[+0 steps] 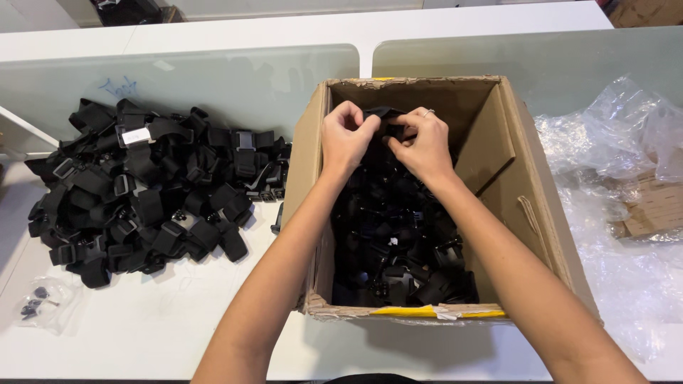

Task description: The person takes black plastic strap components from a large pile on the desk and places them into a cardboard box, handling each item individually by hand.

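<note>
Both hands are raised over an open cardboard box (523, 206) half full of black straps with plastic buckles (398, 242). My left hand (346, 137) and my right hand (425, 144) pinch one black strap piece (385, 118) between them, just above the box's contents near its far wall. A ring sits on a finger of my right hand. Most of the held piece is hidden by my fingers.
A large heap of similar black straps (146, 188) lies on the white table left of the box. A small clear bag of tiny parts (43, 302) rests near the front left. Crumpled clear plastic wrap (626, 213) and brown cardboard pieces (654, 206) lie to the right. Frosted glass dividers stand behind.
</note>
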